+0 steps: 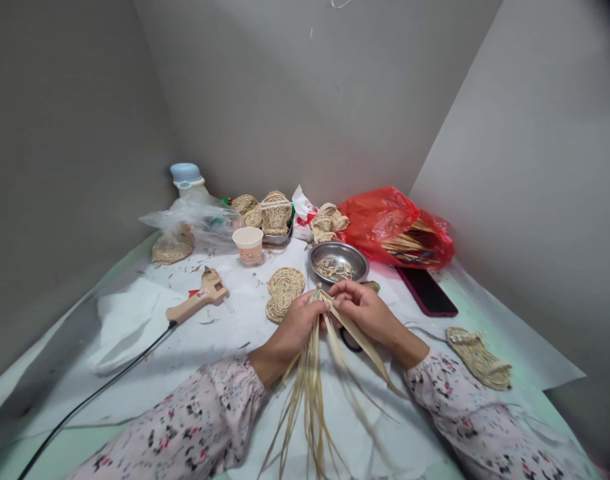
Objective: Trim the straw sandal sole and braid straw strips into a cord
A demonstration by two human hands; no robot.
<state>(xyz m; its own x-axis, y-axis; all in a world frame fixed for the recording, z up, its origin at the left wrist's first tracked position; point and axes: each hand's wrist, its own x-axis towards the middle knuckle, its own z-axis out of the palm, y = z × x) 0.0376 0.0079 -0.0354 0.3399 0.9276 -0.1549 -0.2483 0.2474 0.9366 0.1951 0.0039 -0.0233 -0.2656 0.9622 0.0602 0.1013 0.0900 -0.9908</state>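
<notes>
A bundle of long pale straw strands (312, 393) hangs down toward me, its tied or gathered top sticking up between my hands. My left hand (303, 325) is closed around that bundle near its top, thumb pressed on it. My right hand (367, 310) pinches a wider flat straw strip (367, 347) close beside the left thumb. The lower ends of some strands are blurred. Just beyond my left hand lies a woven straw sole shape (285, 290). Partly hidden under my right hand is a black ring-shaped thing (351, 340), perhaps a scissor handle.
A metal bowl (362, 270) with straw scraps stands ahead, beside a paper cup (248, 245). Left lies a corded glue gun (199, 297). At right are a phone (427, 291), a small woven slipper (479, 357) and a red bag (375, 223) of straw.
</notes>
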